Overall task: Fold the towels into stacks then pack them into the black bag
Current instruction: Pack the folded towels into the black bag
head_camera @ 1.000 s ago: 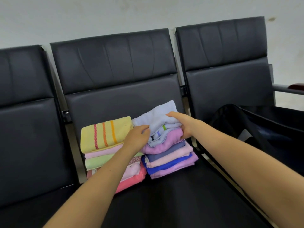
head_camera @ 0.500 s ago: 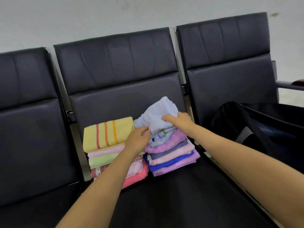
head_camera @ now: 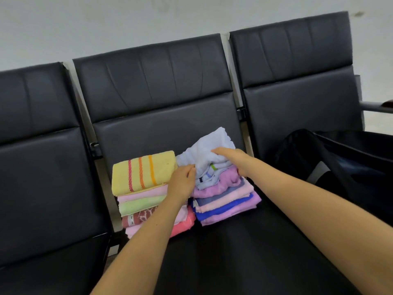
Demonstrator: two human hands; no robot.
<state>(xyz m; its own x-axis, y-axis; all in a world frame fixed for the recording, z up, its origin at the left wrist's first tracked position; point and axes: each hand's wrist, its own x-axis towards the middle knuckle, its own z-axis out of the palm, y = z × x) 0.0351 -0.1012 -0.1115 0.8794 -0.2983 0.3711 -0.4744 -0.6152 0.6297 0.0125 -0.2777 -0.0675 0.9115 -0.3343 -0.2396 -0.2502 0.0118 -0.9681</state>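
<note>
Two stacks of folded towels sit side by side on the middle seat. The left stack [head_camera: 141, 201] is topped by a yellow towel [head_camera: 144, 171] with red and orange stripes. The right stack [head_camera: 227, 201] of purple, pink and blue towels carries a rumpled light blue towel [head_camera: 204, 152] on top. My left hand [head_camera: 184, 180] grips the left side of the light blue towel. My right hand [head_camera: 231, 158] holds its right side, fingers curled into the cloth. The black bag [head_camera: 331, 165] lies open on the right seat.
A row of three black padded seats [head_camera: 161, 86] stands against a pale wall. A metal armrest [head_camera: 376, 107] sticks out at the far right. The front of the middle seat [head_camera: 244, 252] holds nothing but my forearms above it.
The light blue towel has bunched up higher on the right stack as both hands drew closer together on it. The view shifted slightly left and nearer.
</note>
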